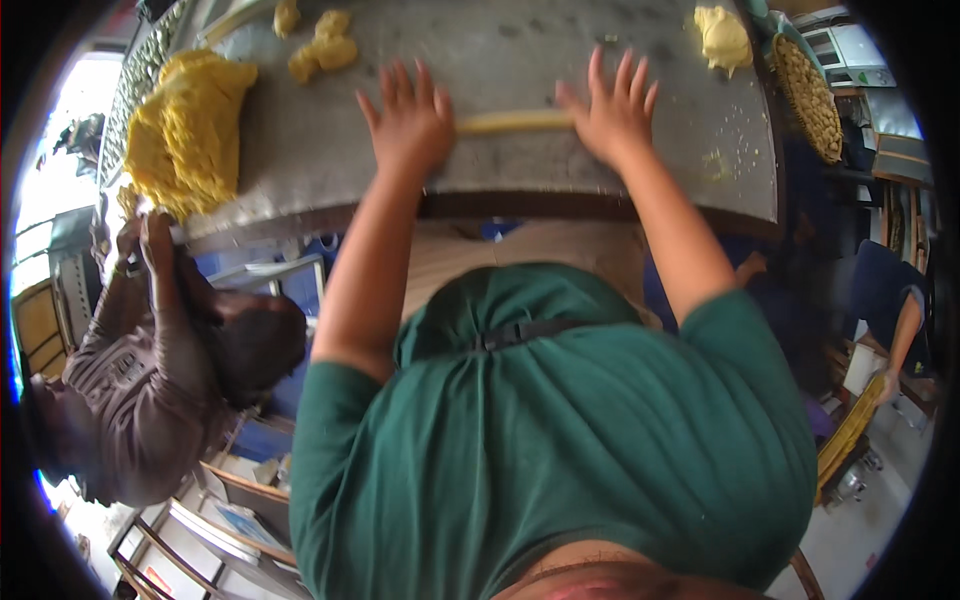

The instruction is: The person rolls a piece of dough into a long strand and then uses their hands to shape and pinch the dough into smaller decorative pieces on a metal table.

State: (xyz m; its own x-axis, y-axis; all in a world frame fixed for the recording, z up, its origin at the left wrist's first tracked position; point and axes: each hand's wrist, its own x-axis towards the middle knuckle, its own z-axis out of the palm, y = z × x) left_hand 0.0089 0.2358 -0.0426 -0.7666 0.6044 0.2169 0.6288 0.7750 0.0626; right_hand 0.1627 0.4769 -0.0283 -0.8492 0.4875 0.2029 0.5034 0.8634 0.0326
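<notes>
A thin, pale yellow rope of dough (515,122) lies across the grey metal table (500,170), a little blurred. My left hand (408,118) rests flat over its left end, fingers spread and pointing away from me. At the right end my right hand (615,110) lies the same way, palm down with the thumb toward the rope. The stretch of dough between my hands shows; what lies under the palms is hidden. Beyond my left hand sit small yellow dough lumps (325,48). A paler dough lump (722,38) stands at the far right of the table.
A large yellow dough mass (190,130) fills the table's left end, with a co-worker (150,370) in a brown top beside it. A basket of small pale pieces (805,95) stands off the right edge. Another person's arm (905,340) holds a yellow-filled tray (850,430) at right.
</notes>
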